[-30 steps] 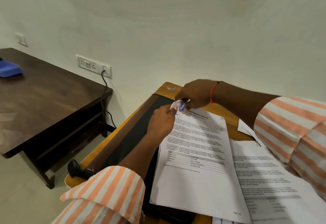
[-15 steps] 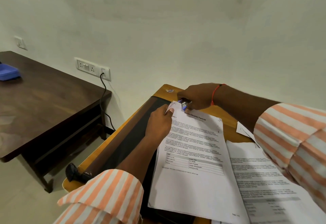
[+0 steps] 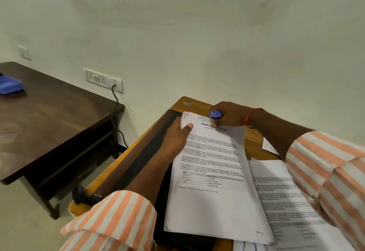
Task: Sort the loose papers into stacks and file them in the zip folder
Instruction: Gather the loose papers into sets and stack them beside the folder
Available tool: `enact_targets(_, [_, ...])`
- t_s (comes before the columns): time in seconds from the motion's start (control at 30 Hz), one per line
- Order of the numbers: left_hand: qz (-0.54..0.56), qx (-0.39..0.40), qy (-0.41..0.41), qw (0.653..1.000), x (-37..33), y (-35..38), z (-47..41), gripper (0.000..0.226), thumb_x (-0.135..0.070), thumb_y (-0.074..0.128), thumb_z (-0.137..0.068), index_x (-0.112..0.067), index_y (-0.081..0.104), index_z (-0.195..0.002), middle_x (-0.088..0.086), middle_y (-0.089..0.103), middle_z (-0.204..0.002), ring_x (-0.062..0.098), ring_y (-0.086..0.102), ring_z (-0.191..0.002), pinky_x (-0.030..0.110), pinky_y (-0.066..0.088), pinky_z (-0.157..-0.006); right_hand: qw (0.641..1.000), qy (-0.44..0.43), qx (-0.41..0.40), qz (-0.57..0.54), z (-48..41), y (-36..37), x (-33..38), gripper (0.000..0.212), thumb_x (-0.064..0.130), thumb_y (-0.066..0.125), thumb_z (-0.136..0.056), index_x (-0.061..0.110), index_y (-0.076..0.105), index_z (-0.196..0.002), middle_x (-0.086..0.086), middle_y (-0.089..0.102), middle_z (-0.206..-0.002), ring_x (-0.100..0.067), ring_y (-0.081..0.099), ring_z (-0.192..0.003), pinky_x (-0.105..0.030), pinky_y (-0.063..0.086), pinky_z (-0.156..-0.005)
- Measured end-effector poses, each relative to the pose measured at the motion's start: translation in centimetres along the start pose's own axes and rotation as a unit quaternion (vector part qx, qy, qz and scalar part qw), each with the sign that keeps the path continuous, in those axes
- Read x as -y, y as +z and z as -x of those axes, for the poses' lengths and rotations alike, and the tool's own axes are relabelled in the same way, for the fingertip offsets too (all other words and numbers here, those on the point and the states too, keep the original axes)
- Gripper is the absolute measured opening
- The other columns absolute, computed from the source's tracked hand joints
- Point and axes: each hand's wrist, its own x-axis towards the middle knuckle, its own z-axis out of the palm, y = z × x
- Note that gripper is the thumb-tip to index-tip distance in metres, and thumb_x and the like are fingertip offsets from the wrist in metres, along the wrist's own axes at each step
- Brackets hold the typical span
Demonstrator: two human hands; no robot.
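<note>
Hands both busy at the far end of the paper stack (image 3: 213, 191). The left hand (image 3: 176, 135) pinches the stack's far left corner, thumb on top by the crumpled edge; its other fingers go under the sheets, out of sight. The right hand (image 3: 232, 117) has its fingers curled round a small blue stapler (image 3: 215, 114), front end facing left.

The stack lies on the counter (image 3: 199, 105) with its long axis running from the person's body away toward the wall, the far end leaning slightly left. The stapler sits just beside the stack's far edge, right of the pinched corner, with the printed heading between the two. It does not appear to be over the paper.

Judgement: the next move turns on that short sideways gap, with the tool right of the corner and the left hand already on the corner.

The zip folder (image 3: 152, 152) is dark and flat under the stack, showing left of the left forearm. A second pile (image 3: 286, 201) of printed sheets lies beneath the right forearm.
</note>
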Motion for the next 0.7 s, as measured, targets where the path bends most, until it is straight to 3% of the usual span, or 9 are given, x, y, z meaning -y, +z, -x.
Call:
enact_targets(0.1, [-0.004, 0.008, -0.01, 1.0, -0.2, -0.1, 0.0, 0.033, -0.029, 0.051, -0.105, -0.019, 0.046, -0.136, 0.001, 0.063, -0.123, 0.016, 0.065, -0.103, 0.044, 0.058, -0.093, 0.999, 0.006, 0.003, -0.034, 0.0, 0.1, -0.6, 0.019, 0.03, 0.076, -0.088, 0.015, 0.064, -0.092, -0.01, 0.065, -0.09, -0.026, 0.058, -0.083, -0.039, 0.048, -0.084])
enact_targets(0.23, [-0.009, 0.008, -0.018, 1.0, -0.1, -0.2, 0.1, 0.03, -0.028, 0.051, -0.105, -0.021, 0.045, -0.134, 0.001, 0.063, -0.122, 0.018, 0.067, -0.105, 0.048, 0.058, -0.093, 0.999, 0.03, 0.031, 0.01, 0.3, 0.3, -1.1, 0.026, 0.03, 0.075, -0.089, 0.01, 0.067, -0.103, -0.011, 0.067, -0.101, -0.03, 0.061, -0.093, -0.042, 0.049, -0.089])
enact_targets(0.33, [-0.031, 0.011, -0.028, 0.999, -0.1, -0.3, -0.1, 0.03, -0.032, 0.055, -0.103, -0.021, 0.047, -0.13, 0.001, 0.065, -0.12, 0.017, 0.068, -0.102, 0.045, 0.059, -0.091, 0.999, 0.041, 0.025, -0.023, 0.3, 0.5, -2.1, 0.023, 0.029, 0.075, -0.089, 0.011, 0.068, -0.101, -0.012, 0.068, -0.1, -0.032, 0.063, -0.095, -0.045, 0.051, -0.092])
enact_targets(0.43, [-0.062, 0.017, -0.056, 0.996, -0.3, -1.2, -0.4, 0.023, -0.034, 0.061, -0.1, -0.019, 0.053, -0.116, -0.003, 0.07, -0.106, 0.012, 0.07, -0.089, 0.029, 0.057, -0.071, 0.996, 0.053, -0.002, -0.067, 0.4, 0.7, -2.9, 0.013, 0.025, 0.076, -0.089, 0.017, 0.068, -0.095, -0.011, 0.07, -0.097, -0.032, 0.064, -0.095, -0.042, 0.051, -0.093])
enact_targets(0.53, [-0.181, 0.037, -0.068, 0.98, -0.5, -2.3, -0.5, 0.017, -0.036, 0.063, -0.099, -0.022, 0.057, -0.105, -0.006, 0.069, -0.095, 0.006, 0.066, -0.08, 0.023, 0.05, -0.063, 0.992, 0.086, -0.027, -0.093, 0.1, 1.3, -3.7, 0.01, 0.023, 0.075, -0.089, 0.019, 0.066, -0.092, -0.007, 0.067, -0.093, -0.029, 0.061, -0.093, -0.037, 0.047, -0.091])
enact_targets(0.63, [-0.346, 0.019, -0.05, 0.937, -1.0, -3.6, -0.6, 0.016, -0.034, 0.067, -0.097, -0.021, 0.06, -0.103, -0.003, 0.065, -0.094, 0.012, 0.06, -0.081, 0.028, 0.05, -0.07, 0.985, 0.117, -0.048, -0.115, -0.6, 2.2, -4.2, 0.011, 0.024, 0.075, -0.089, 0.02, 0.065, -0.091, -0.006, 0.065, -0.093, -0.028, 0.06, -0.093, -0.039, 0.048, -0.094])
enact_targets(0.7, [-0.396, -0.016, -0.039, 0.917, -1.2, -4.7, -0.6, 0.017, -0.032, 0.066, -0.096, -0.021, 0.063, -0.109, 0.002, 0.067, -0.103, 0.018, 0.06, -0.086, 0.033, 0.05, -0.076, 0.982, 0.123, -0.056, -0.13, -1.0, 2.9, -4.3, 0.013, 0.029, 0.076, -0.088, 0.02, 0.068, -0.09, -0.001, 0.066, -0.091, -0.026, 0.061, -0.092, -0.039, 0.049, -0.092])
